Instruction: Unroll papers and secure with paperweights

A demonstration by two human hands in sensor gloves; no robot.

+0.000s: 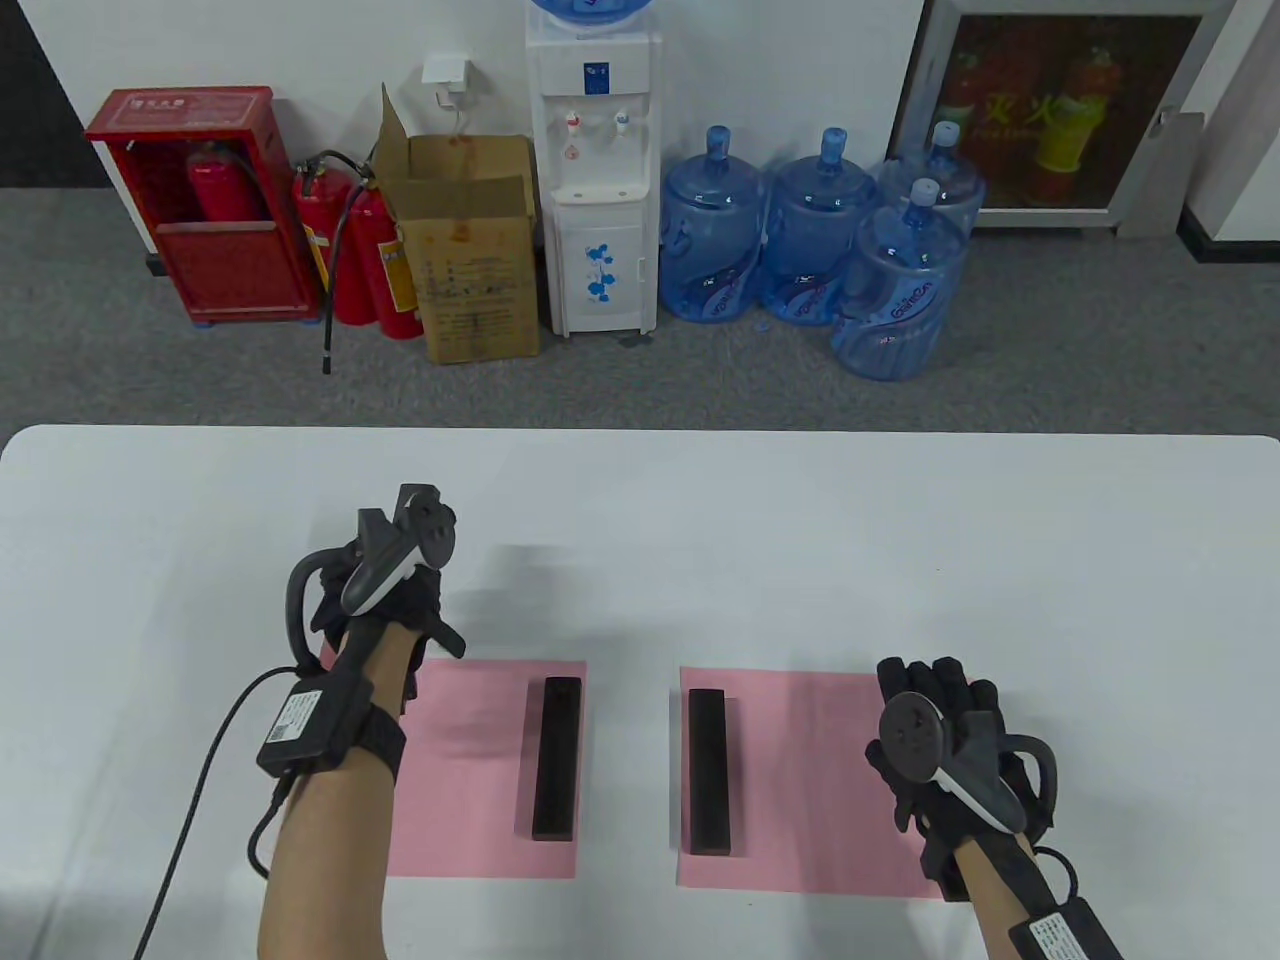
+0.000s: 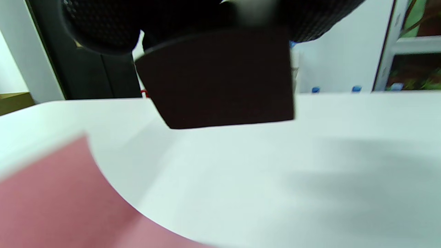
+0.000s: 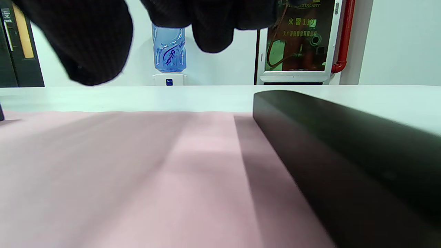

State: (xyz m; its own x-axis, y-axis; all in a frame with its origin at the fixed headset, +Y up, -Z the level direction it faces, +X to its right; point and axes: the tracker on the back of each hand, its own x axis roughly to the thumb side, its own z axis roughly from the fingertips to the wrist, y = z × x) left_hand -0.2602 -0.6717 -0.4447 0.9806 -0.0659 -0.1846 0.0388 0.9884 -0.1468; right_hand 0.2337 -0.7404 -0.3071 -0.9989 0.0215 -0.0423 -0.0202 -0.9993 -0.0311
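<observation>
**A:** Take the white table (image 1: 700,520) as the landmark. Where are the papers?

**B:** Two pink sheets lie flat on its near half. The left pink sheet (image 1: 470,770) has a dark bar, the left paperweight (image 1: 557,757), lying lengthwise on its inner strip. The right pink sheet (image 1: 800,790) carries the right paperweight (image 1: 711,771) the same way, along its inner edge. The two bars are parallel, with bare table between the sheets.

**A:** And the hands?

**B:** The left hand (image 1: 385,590) is raised over the far left corner of its sheet. In the left wrist view the gloved fingers (image 2: 100,24) clamp a third dark block (image 2: 220,79), which hangs above the table, clear of the surface; the sheet's curved edge shows below.

**A:** The right one?

**B:** The right hand (image 1: 940,730) lies spread, palm down, over the outer part of the right sheet, fingers apart and gripping nothing. In the right wrist view another dark bar (image 3: 351,151) lies on that sheet beside it.
</observation>
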